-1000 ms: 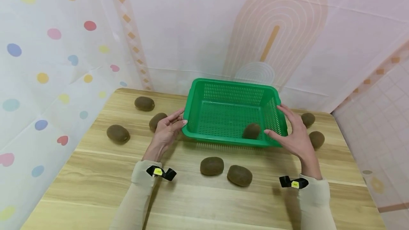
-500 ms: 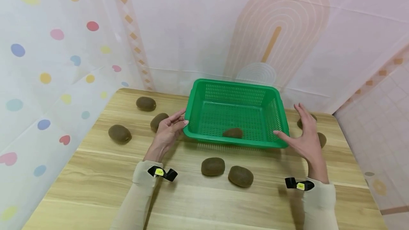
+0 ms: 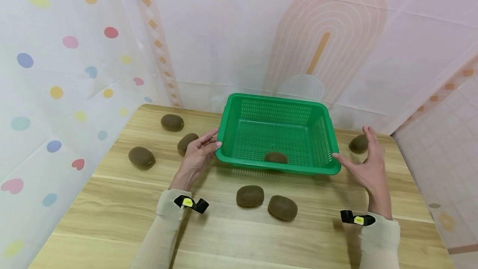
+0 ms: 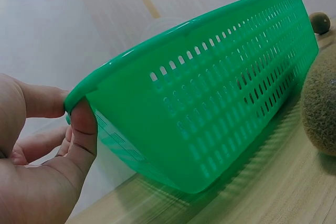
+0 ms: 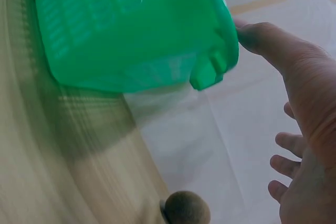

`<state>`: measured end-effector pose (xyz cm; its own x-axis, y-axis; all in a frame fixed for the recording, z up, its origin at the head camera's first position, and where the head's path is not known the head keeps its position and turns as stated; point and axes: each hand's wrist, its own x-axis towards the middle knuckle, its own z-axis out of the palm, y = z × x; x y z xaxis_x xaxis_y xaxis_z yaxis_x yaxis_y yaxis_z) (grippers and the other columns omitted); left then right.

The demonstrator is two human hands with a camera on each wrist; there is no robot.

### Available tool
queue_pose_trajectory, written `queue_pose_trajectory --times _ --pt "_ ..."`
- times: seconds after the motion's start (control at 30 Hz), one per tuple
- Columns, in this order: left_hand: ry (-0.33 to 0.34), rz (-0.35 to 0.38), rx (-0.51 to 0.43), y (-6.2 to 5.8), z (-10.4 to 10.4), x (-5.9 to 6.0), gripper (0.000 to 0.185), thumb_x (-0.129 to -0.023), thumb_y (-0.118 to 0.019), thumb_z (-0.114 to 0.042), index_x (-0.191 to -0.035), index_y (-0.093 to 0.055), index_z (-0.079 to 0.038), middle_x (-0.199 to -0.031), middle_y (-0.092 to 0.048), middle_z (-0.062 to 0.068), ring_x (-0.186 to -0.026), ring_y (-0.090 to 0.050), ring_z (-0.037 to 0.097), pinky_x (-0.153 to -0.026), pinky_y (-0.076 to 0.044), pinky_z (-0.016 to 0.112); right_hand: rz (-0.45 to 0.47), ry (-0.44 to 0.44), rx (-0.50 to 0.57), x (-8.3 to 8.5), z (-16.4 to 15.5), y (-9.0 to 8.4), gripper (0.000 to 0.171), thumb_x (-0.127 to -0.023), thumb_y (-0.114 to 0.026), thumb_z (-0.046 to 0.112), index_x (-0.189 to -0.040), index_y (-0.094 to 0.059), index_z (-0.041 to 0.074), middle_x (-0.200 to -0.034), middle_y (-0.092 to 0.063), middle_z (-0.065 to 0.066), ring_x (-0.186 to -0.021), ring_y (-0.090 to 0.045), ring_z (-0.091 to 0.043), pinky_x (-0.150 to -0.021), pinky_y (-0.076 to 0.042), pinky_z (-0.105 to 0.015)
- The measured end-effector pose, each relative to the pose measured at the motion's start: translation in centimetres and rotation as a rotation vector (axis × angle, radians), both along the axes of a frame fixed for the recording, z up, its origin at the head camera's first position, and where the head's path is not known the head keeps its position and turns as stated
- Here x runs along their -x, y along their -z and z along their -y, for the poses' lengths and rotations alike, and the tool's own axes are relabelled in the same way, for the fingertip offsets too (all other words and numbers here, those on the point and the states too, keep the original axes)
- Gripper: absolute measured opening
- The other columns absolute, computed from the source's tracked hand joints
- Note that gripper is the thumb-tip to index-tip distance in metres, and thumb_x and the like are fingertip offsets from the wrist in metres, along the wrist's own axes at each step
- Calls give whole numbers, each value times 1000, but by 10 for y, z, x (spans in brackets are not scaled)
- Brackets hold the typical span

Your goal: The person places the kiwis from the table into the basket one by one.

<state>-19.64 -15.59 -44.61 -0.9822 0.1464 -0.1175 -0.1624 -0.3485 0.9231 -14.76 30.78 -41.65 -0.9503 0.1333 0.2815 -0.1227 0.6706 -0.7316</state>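
A green plastic basket stands tilted on the table, with one kiwi lying against its near inside wall. My left hand pinches the basket's left rim between thumb and fingers, which the left wrist view shows closely. At the right end my right hand is spread, its thumb at or close to the rim and the other fingers away from the basket. Two kiwis, a left one and a right one, lie in front of the basket.
Left of the basket lie three kiwis: a far one, a near one and one beside my left hand. Behind my right hand is a kiwi, with another mostly hidden. A patterned cloth hangs behind the wooden table.
My right hand has moved right, its fingers coming off the basket's right side. The kiwi inside has rolled left along the near wall. My left hand keeps its hold on the rim.
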Motion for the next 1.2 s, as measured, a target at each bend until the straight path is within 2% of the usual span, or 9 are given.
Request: queue_pose_trajectory --times 0.33,0.57,0.9,1.2 --pt "-9 0 -9 0 0 -1 61 -98 -62 6 -155 -44 -4 -99 -66 -5 -86 -64 2 -72 -54 13 53 87 36 -4 -15 7 107 -87 -81 35 -167 -12 25 -174 -6 -4 -160 -3 -39 -122 -8 -75" --pt "-10 1 -9 0 0 -2 61 -98 -61 7 -155 -44 -4 -98 -65 -6 -86 -63 2 -72 -54 13 74 128 37 -5 -26 13 106 -88 -80 36 -167 -11 23 -174 -6 -8 -160 -4 -39 -124 -9 -71" --pt "-2 10 -11 1 0 0 60 -98 -61 7 -155 -44 -5 -99 -64 -5 -85 -63 2 -72 -53 13 106 186 87 -8 -41 22 109 -87 -81 35 -167 -9 25 -174 -8 -4 -161 -4 -33 -127 -9 -66" --pt "-5 8 -18 3 1 -1 62 -98 -61 6 -156 -43 -5 -100 -63 -5 -85 -62 2 -72 -53 13 190 219 99 -8 -49 28 108 -89 -78 40 -168 -6 22 -174 -2 -10 -160 -2 -37 -125 -10 -69"
